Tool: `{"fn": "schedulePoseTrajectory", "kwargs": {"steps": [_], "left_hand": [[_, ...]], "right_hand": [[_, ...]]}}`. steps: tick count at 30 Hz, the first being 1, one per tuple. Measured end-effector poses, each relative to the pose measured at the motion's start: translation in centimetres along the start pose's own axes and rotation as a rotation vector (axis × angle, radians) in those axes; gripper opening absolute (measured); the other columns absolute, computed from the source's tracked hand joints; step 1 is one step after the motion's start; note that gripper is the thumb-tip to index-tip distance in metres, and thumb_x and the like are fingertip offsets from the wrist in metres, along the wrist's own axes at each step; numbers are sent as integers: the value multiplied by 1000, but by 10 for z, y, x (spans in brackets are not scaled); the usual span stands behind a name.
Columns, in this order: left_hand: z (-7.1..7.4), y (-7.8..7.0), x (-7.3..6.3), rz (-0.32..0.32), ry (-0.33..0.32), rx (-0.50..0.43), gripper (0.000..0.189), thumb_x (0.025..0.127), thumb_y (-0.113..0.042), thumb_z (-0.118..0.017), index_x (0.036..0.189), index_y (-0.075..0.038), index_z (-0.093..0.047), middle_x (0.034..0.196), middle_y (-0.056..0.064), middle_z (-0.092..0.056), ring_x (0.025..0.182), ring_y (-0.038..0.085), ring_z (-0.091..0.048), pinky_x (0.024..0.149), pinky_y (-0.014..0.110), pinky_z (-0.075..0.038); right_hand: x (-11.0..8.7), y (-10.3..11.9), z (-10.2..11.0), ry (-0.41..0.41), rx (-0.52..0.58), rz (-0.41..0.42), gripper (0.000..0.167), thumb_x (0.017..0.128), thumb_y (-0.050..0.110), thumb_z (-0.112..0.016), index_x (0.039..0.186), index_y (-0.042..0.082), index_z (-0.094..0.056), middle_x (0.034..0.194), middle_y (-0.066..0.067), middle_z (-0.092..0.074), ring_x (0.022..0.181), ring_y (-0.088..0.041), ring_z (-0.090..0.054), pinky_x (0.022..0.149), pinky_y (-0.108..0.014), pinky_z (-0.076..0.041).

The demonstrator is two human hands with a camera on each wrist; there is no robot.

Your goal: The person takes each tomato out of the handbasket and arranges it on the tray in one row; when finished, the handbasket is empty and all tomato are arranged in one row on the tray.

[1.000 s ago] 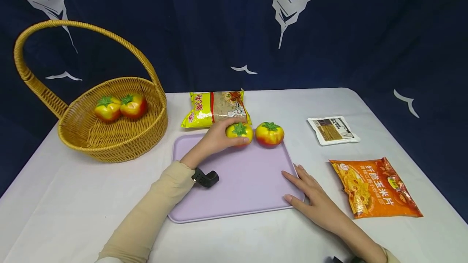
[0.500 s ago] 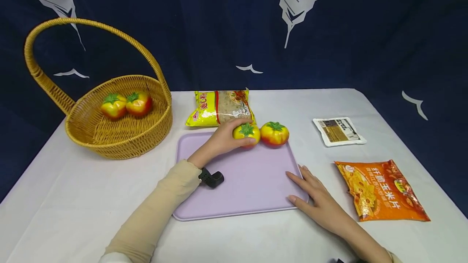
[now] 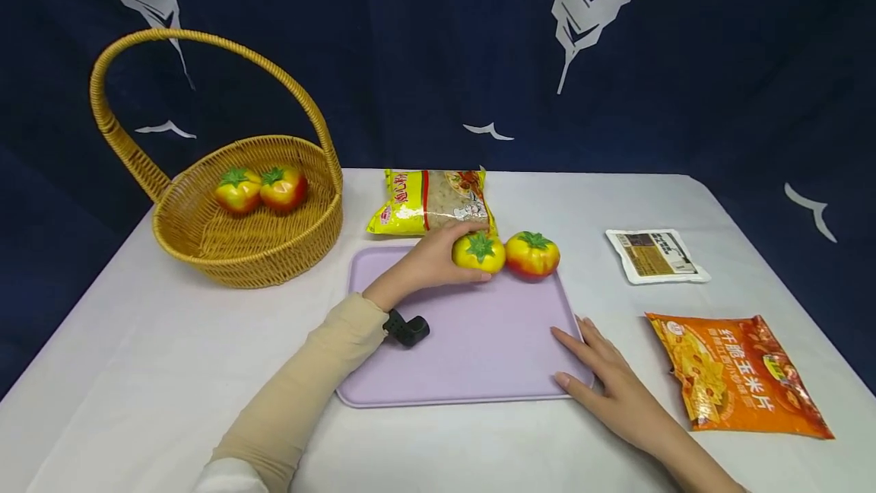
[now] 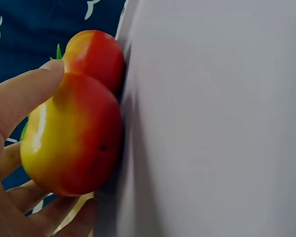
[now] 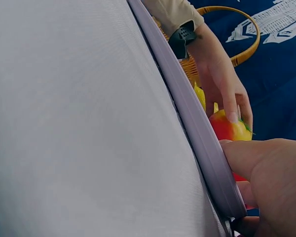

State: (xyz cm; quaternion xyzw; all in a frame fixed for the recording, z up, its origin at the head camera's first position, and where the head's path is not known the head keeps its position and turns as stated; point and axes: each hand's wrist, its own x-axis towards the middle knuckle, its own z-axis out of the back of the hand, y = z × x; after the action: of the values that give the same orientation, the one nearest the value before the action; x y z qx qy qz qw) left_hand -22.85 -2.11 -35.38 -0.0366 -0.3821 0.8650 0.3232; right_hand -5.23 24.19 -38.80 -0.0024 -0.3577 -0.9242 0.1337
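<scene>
The left hand (image 3: pixel 438 256) has its fingers curled round a glossy, round yellow-and-red tomato with a green leafy crown (image 3: pixel 478 253), thumb on the near side and the other fingers on the far side. It sits at the far part of a flat, pale lilac, rimmed tray (image 3: pixel 493 341). A second yellow-and-red tomato (image 3: pixel 531 256) touches it, just right of those fingers. The right hand (image 3: pixel 612 390) has its fingers extended over the tray's right rim, gripping nothing.

The held tomato looks like a moulded model: probably light and stiff, hard to bruise, but smooth enough to slip or roll. A hold round its widest sides, below the crown, should suit it best.

Just beyond the left fingers lies a yellow plastic noodle bag with a clear window (image 3: pixel 404 215); well to their left stands a golden woven basket with a tall hooped handle (image 3: pixel 274 268), holding two more tomatoes (image 3: pixel 238 192). Right of the right fingers is a shiny orange snack bag (image 3: pixel 742 379), with a flat white packet bearing a brown label (image 3: pixel 657 256) farther back. The desk (image 3: pixel 171 371) wears a white cloth; behind hangs a navy curtain with white motifs (image 3: pixel 438 59).
</scene>
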Motion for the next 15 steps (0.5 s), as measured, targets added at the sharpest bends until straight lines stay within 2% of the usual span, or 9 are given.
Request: {"fn": "schedulePoseTrajectory", "kwargs": {"steps": [4,8,11,15], "left_hand": [[11,-4,-7,-19,17,27,73,74,-32,-81,137,-14,-47,133,4,-48,120,20,-41,100,36,-33],[33,-10,-18,-73,11,17,71,76,-29,-80,136,-11,-48,134,5,-48,121,22,-43,100,37,-34],[59,-15,-31,-97,-30,-25,65,77,-25,-79,134,-10,-51,131,3,-51,117,21,-47,97,38,-37],[108,-17,-54,-85,-116,-138,54,81,-17,-75,129,-7,-55,126,4,-55,114,18,-50,98,37,-38]], "right_hand": [[2,0,-2,13,2,-11,53,89,31,-64,139,21,-47,149,-23,-18,136,-40,-11,96,-68,-16],[1,1,-2,24,-7,-33,54,89,33,-64,139,20,-47,149,-23,-18,136,-40,-11,96,-68,-16],[1,2,0,18,-14,-35,54,89,32,-64,139,19,-47,149,-24,-18,136,-41,-12,96,-69,-16],[0,2,2,16,-16,-35,54,89,32,-64,139,19,-47,149,-24,-18,136,-40,-11,96,-69,-16]]}}
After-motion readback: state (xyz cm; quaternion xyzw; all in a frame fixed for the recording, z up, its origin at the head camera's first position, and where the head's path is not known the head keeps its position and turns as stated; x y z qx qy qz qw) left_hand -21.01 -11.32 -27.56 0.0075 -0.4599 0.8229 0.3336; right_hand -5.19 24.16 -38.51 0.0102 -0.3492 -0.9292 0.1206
